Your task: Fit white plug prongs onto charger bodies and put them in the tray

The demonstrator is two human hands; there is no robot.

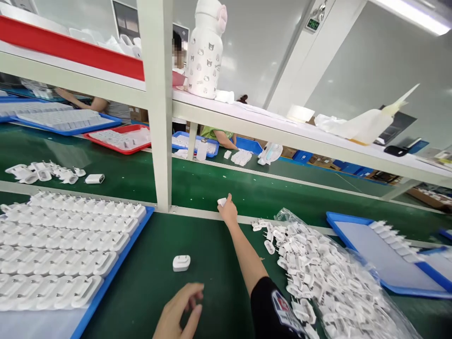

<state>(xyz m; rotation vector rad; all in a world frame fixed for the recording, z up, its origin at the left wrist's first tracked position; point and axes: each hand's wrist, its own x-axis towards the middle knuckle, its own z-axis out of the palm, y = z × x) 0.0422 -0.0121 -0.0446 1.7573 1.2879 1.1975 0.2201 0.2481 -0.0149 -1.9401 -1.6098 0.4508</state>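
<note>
My right hand (pixel 228 210) reaches forward to the rail between the green bench and the green belt, fingers closed on a small white plastic part (pixel 222 202). My left hand (pixel 181 310) hovers low over the green mat (pixel 148 278), fingers loosely apart and holding nothing. A single white charger housing (pixel 181 262) lies on the mat just above my left hand. Right of my right forearm a heap of white plastic parts (pixel 318 273) spills from a clear bag.
A blue tray (pixel 116 273) with rows of white housings sits at left. Another blue tray (pixel 374 254) with a few parts lies at right. A white post (pixel 158 108) carries a shelf with a white bottle (pixel 205 52). Other people work across the belt.
</note>
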